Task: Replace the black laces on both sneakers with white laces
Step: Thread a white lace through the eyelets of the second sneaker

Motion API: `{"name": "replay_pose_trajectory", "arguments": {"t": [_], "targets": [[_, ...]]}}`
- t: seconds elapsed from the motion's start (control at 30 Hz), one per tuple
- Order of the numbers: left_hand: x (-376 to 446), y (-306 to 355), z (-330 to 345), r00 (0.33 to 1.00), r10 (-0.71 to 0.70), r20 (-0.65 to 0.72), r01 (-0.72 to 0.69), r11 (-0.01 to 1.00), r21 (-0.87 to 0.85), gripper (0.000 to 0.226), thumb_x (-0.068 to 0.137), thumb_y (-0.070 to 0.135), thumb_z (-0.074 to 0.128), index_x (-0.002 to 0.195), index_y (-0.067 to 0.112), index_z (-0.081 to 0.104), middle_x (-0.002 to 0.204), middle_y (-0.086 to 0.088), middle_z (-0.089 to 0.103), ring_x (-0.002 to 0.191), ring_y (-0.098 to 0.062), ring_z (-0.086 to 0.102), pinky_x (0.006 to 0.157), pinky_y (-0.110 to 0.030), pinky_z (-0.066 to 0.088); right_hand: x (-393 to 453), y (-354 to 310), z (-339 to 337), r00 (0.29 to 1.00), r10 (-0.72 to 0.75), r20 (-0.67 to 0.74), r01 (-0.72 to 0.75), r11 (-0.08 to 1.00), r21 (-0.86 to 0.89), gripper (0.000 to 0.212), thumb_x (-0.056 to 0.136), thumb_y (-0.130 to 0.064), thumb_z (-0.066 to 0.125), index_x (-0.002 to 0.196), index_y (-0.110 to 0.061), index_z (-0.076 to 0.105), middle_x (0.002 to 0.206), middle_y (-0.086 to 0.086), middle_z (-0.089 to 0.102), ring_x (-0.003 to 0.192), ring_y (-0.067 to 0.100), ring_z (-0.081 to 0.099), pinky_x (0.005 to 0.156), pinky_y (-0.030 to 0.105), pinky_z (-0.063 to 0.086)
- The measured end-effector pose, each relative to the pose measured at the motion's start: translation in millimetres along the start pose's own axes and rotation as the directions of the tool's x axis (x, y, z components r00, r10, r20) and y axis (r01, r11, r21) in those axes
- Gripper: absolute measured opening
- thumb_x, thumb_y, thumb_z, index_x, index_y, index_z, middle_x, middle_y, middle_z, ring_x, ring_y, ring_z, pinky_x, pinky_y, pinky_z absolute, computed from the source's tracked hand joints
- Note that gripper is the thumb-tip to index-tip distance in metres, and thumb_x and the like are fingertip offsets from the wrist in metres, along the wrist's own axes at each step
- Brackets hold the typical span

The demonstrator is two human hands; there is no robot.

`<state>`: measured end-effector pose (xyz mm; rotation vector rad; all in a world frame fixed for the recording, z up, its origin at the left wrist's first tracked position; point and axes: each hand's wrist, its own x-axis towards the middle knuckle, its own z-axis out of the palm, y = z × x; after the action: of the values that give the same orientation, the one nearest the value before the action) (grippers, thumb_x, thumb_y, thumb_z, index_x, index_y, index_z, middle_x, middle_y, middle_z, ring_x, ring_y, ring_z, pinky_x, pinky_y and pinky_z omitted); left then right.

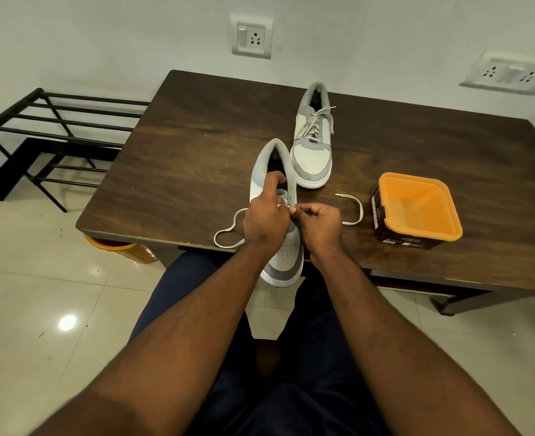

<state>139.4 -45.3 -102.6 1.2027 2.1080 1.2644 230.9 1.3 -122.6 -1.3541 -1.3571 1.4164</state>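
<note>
Gripping the near sneaker [286, 247] at the dark wood-grain desk [181, 152] edge with the left hand [267, 215]; pinching a flat white lace [352, 212] with the right hand [319, 225], ends curling loose either side. Lying further back, the laced grey-and-white sneaker [313, 146]. Sitting right, a square orange-rimmed tub [417, 209], apparently empty.

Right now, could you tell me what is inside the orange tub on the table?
The orange tub stands open near the table's right side. Only its bare orange floor and inner walls show; nothing lies inside. The near wall hides a thin strip of the floor.
</note>
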Motion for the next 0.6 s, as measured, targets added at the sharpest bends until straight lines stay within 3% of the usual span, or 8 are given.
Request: {"name": "replay_pose_trajectory", "arguments": {"t": [0.17, 0.27, 0.33, 0.47, 0.53, 0.6], "targets": [[4.0, -8.1, 5.0, 0.997, -0.083, 0.000, 0.082, 0.980, -0.180, 0.039, 0.083, 0.004, 0.065, 0.109, 0.028, 0.049, 0.088, 0.000, 0.068, 0.075, -0.011, 0.064, 0.063, -0.030, 0.055, -4.1, -2.5, -2.6, 0.999, 0.051, -0.008, -0.050, 0.995, 0.088, 0.004, 0.084, -0.008, 0.071, 0.086, -0.007, 0.075, 0.081, 0.010, 0.074, 0.072, 0.016, 0.069, 0.072, 0.030, 0.059], [8.4, -12.1, 4.7, 0.998, -0.054, 0.022, 0.056, 0.993, -0.106, 0.036, 0.085, 0.007, 0.066, 0.107, 0.031, 0.051, 0.086, 0.005, 0.065, 0.079, -0.012, 0.066, 0.068, -0.040, 0.059, -0.1, -0.5, -7.7, 0.988, 0.148, 0.033, -0.151, 0.978, 0.147, 0.013, 0.089, -0.011, 0.065, 0.081, -0.014, 0.075, 0.082, 0.008, 0.074, 0.076, 0.018, 0.067, 0.077, 0.034, 0.056], [10.4, -13.6, 2.9, 0.999, -0.031, 0.036, 0.032, 0.999, -0.023, 0.035, 0.086, 0.011, 0.066, 0.109, 0.034, 0.052, 0.087, 0.007, 0.065, 0.081, -0.013, 0.065, 0.071, -0.040, 0.058, 5.6, -0.6, -10.0, 0.987, 0.141, 0.076, -0.148, 0.985, 0.090, 0.016, 0.089, -0.010, 0.065, 0.078, -0.016, 0.075, 0.084, 0.010, 0.073, 0.078, 0.021, 0.065, 0.081, 0.038, 0.054], [14.6, -18.8, 1.1, 0.996, 0.025, 0.084, -0.031, 0.997, 0.068, 0.046, 0.087, 0.011, 0.063, 0.119, 0.042, 0.050, 0.090, 0.008, 0.068, 0.087, -0.016, 0.066, 0.077, -0.042, 0.057, 13.8, -7.4, -9.0, 0.985, 0.102, 0.139, -0.098, 0.994, -0.038, 0.016, 0.088, 0.000, 0.061, 0.079, -0.011, 0.067, 0.075, 0.009, 0.067, 0.062, 0.012, 0.057, 0.057, 0.023, 0.047], [16.6, -20.0, -1.9, 0.993, 0.060, 0.101, -0.076, 0.985, 0.156, 0.054, 0.088, 0.013, 0.061, 0.131, 0.043, 0.046, 0.090, 0.012, 0.068, 0.098, -0.014, 0.060, 0.089, -0.039, 0.044, 16.3, -10.8, -7.2, 0.977, 0.083, 0.197, -0.057, 0.989, -0.137, 0.021, 0.092, -0.002, 0.056, 0.077, -0.015, 0.060, 0.070, 0.002, 0.061, 0.049, 0.001, 0.050, 0.047, 0.014, 0.039], [15.0, -17.6, -6.5, 0.991, 0.086, 0.107, -0.115, 0.943, 0.312, 0.058, 0.093, 0.021, 0.057, 0.142, 0.042, 0.036, 0.097, 0.014, 0.067, 0.108, -0.013, 0.048, 0.089, -0.033, 0.023, 22.8, -16.7, -10.4, 0.952, 0.117, 0.284, -0.047, 0.969, -0.242, 0.024, 0.097, -0.005, 0.048, 0.078, -0.018, 0.052, 0.069, 0.001, 0.056, 0.048, 0.005, 0.047, 0.042, 0.017, 0.035]]}}
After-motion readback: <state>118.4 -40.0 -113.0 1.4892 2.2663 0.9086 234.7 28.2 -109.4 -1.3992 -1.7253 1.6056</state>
